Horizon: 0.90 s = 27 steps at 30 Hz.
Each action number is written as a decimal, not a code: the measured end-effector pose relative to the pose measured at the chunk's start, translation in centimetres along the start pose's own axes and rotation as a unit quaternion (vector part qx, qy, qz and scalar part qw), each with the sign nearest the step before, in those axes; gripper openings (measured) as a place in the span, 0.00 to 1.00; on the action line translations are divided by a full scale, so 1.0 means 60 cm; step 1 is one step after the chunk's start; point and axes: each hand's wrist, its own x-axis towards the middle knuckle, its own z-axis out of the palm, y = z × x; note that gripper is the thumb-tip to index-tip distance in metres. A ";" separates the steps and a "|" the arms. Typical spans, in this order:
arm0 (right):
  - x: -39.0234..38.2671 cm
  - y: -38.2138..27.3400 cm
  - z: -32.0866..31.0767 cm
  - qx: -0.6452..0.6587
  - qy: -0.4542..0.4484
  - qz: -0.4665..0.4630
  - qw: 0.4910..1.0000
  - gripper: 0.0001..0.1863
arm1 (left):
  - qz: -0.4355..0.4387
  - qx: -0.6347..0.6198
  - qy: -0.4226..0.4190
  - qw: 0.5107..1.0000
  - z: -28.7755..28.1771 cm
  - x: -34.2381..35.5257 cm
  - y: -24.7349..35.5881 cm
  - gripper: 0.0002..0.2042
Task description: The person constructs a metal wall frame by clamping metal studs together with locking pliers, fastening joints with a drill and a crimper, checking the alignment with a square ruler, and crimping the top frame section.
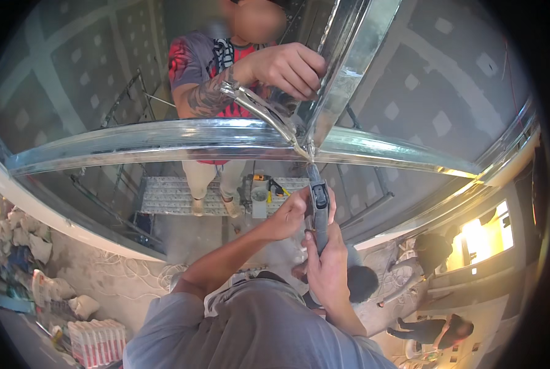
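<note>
A slim grey tool with a black part on top (318, 195) points away from me, and its front end meets the joint of the metal profiles; its exact kind is unclear. My left hand (292, 213) is closed at its left side. Around the tool's rear, my right hand (328, 261) is wrapped, thumb along the side. Locking pliers (261, 112) slant down from the left, their jaws at the same joint. One shiny metal profile (183, 140) runs across; another profile (358, 64) rises away from it. A co-worker's hand (292, 69) is on the rising profile's left side.
The co-worker (192, 77) faces me beyond the cross profile, standing on a patterned platform (164, 195) with a bucket (259, 200) and tools. Cables (124, 270) and sacks (23, 227) lie on the floor below. Other people (432, 332) are at the lower right.
</note>
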 end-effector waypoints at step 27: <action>-0.032 0.148 0.099 0.100 -0.062 0.073 0.990 0.17 | -0.022 -0.123 -0.022 0.992 -0.044 0.015 -0.050 0.37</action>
